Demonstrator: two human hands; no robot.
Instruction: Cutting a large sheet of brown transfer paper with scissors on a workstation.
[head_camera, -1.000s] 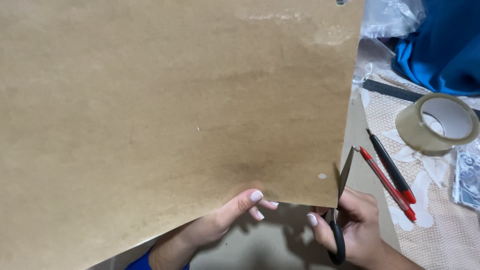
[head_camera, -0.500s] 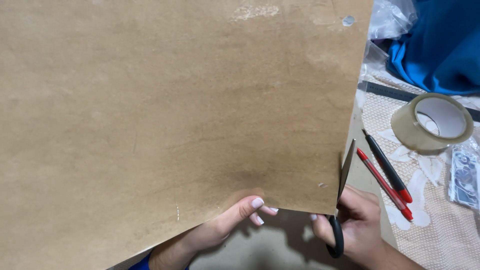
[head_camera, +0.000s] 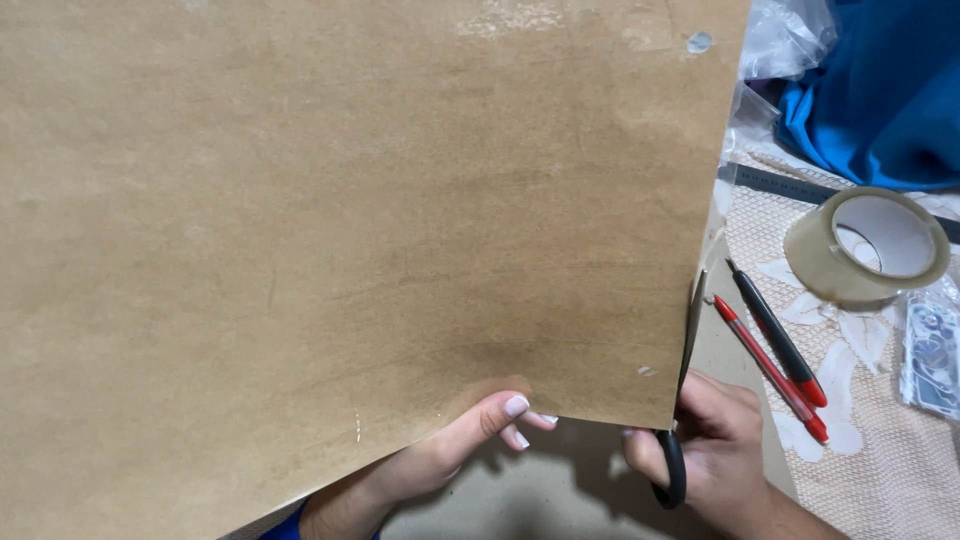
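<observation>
- The person's left hand (head_camera: 470, 440) pinches the lower edge of a large brown cardboard sheet (head_camera: 350, 230), thumb on the near face and fingers tucked behind, holding it up so that it fills most of the view
- The right hand (head_camera: 715, 450) is closed through the black handles of a pair of scissors (head_camera: 678, 440); the blades run up along the sheet's right edge, and whether they stand apart or together cannot be told, since the board hides most of them
- Compared with a second ago, the sheet's right edge sits a little further right and higher in the view, and a small round mark near its top right corner has come into sight
- Both hands keep the same grips as before, the left thumb at the same spot on the lower edge
- That small shift, with the scissors staying at the edge, reads as a cut creeping slowly up the right side rather than a fresh start
- On the lace-patterned cloth (head_camera: 860, 440) to the right lie a red pen (head_camera: 770, 370) and a black pen (head_camera: 775, 335) side by side, a roll of clear tape (head_camera: 865, 245) beyond them, and blue fabric (head_camera: 880, 100) at the far corner
</observation>
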